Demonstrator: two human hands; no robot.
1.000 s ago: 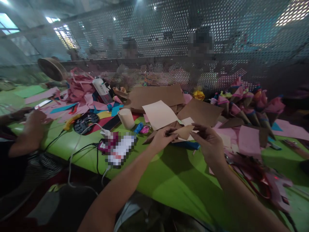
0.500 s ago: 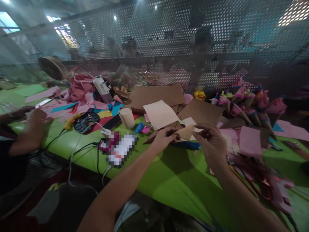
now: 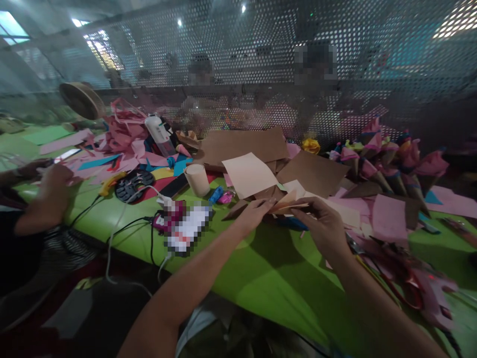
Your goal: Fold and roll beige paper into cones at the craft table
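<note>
Between my two hands is a folded piece of cream paper (image 3: 289,201), raised just above the green table. My left hand (image 3: 257,214) pinches its left side with closed fingers. On the other side, my right hand (image 3: 320,219) grips the right edge between thumb and fingers. A flat cream sheet (image 3: 249,175) lies right behind the hands, on brown paper (image 3: 313,171). Under the folded paper a dark blue item (image 3: 296,223) shows in part; its kind I cannot make out.
A phone (image 3: 191,228) with cables and a cream paper roll (image 3: 197,180) are left of my hands. Paper cone flowers (image 3: 387,159) and a pink glue gun (image 3: 428,293) are at right. A co-worker's hand (image 3: 54,179) works at far left. A perforated screen (image 3: 253,59) stands behind.
The cream paper has tilted and its folds now spread open more. My right hand has turned and shifted slightly, and my left fingers have moved up along the paper.
</note>
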